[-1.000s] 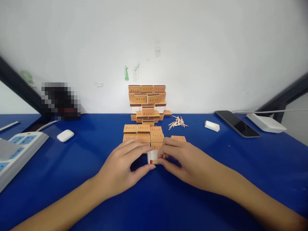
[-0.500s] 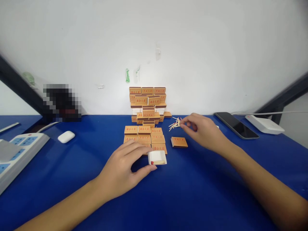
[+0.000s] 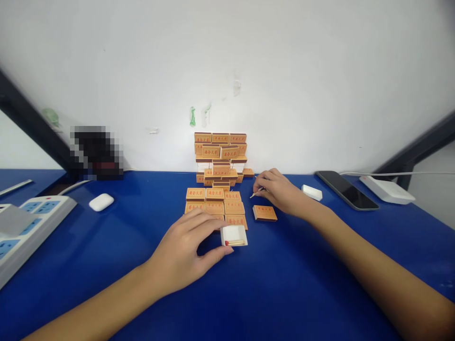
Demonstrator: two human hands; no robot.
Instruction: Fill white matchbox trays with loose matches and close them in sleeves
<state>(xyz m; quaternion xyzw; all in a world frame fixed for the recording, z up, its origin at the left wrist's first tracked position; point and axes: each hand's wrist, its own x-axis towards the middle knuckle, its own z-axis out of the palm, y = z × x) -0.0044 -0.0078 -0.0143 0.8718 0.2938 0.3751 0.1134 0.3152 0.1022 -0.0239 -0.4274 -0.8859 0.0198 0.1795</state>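
My left hand rests on the blue table, thumb and fingers pinching the left side of a small white matchbox tray that holds a few red-tipped matches. My right hand is stretched out to the far right of the boxes, its fingers curled over a loose pile of matches, most of which it hides. A single matchbox sleeve lies just in front of that hand. Flat rows of matchboxes lie behind the tray, and a stacked wall of matchboxes stands against the wall.
A power strip lies at the left edge with a white earbud case beside it. A white eraser-like block, a dark phone and a white device sit at the right. A blurred dark object stands at back left.
My right hand left the white tray, reached back right to the loose matches and now closes over them. My left hand stayed on the tray.
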